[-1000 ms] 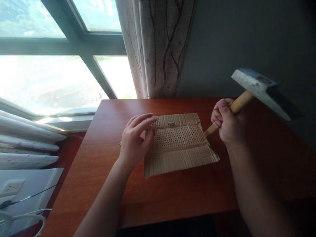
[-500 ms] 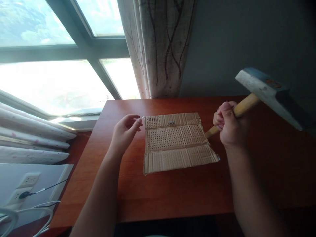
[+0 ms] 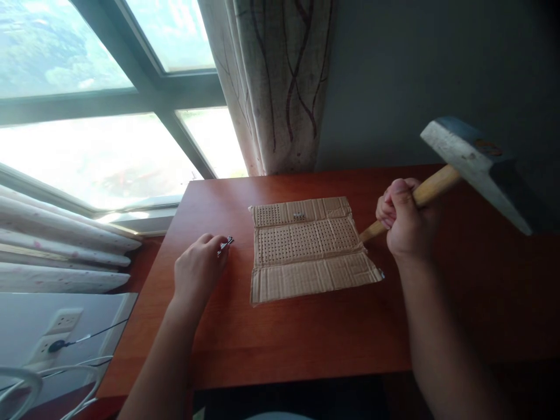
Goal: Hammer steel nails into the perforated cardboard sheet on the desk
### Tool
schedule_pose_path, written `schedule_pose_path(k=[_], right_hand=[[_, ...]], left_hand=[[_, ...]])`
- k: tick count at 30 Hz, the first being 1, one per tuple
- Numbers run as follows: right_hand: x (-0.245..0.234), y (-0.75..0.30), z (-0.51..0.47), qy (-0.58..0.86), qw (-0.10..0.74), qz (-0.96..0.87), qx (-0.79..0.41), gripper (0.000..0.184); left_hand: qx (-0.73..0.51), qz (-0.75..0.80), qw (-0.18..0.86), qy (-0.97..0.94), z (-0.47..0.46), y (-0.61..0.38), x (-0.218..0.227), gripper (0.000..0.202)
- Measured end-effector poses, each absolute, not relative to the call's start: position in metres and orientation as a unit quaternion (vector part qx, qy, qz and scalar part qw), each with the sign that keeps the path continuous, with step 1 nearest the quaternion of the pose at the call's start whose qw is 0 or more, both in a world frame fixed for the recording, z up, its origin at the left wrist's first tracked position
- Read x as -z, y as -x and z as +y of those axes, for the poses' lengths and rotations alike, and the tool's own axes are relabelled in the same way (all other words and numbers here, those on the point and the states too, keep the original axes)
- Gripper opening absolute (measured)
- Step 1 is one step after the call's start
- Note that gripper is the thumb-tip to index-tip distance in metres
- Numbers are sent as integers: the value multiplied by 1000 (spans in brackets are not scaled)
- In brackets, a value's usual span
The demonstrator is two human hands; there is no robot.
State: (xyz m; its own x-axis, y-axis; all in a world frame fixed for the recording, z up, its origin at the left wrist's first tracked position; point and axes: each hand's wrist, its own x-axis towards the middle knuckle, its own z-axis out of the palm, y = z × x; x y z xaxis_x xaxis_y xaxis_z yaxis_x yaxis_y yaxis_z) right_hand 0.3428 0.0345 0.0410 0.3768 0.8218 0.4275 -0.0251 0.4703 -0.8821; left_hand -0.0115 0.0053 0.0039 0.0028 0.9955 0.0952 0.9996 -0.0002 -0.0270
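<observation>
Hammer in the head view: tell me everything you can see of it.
The hammer has a pale wooden handle and a large grey metal head with a whitish, worn face. The right hand is fisted around the handle's middle, holding it above the table, slanted up to the right. Its butt end points at the right edge of the cardboard sheet; contact cannot be told.

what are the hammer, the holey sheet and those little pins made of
Hammer head: dull grey, looks like worn metal. Handle: pale smooth wood. Sheet: brown corrugated cardboard, ribbed, creased. Pins at the left hand: striped glints, probably metal.
</observation>
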Motion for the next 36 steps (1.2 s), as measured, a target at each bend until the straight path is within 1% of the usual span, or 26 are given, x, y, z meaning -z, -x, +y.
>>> schedule_pose_path(k=[14,20,22,23,25,28,30,31,33,36], right_hand=[[-39,-347,33,421,719,-470,-291,42],[-39,-346,31,418,720,-467,-299,41],[-39,-345,30,416,719,-466,-305,41],[-39,-344,30,413,720,-465,-308,40],[-40,-344,30,406,722,-465,-313,39],[-40,-342,29,403,722,-465,-316,37],[-40,-342,29,403,721,-466,-318,37],[-40,-342,29,403,720,-466,-318,37],[-40,-342,29,405,719,-468,-315,37],[-40,-343,29,413,716,-472,-306,39]], left_hand=[[-46,-702,55,709,7,9,-1,38],[-52,-673,48,736,8,10,-4,32],[-9,-671,50,740,9,11,-6,26],[36,-672,50,738,9,11,-7,22],[178,-663,36,726,12,9,-12,13],[422,-611,-63,667,18,-2,-25,9],[528,-568,-161,611,23,-16,-37,11],[554,-544,-204,596,26,-26,-43,14],[570,-499,-262,598,33,-46,-54,19],[540,-459,-309,635,45,-73,-59,18]])
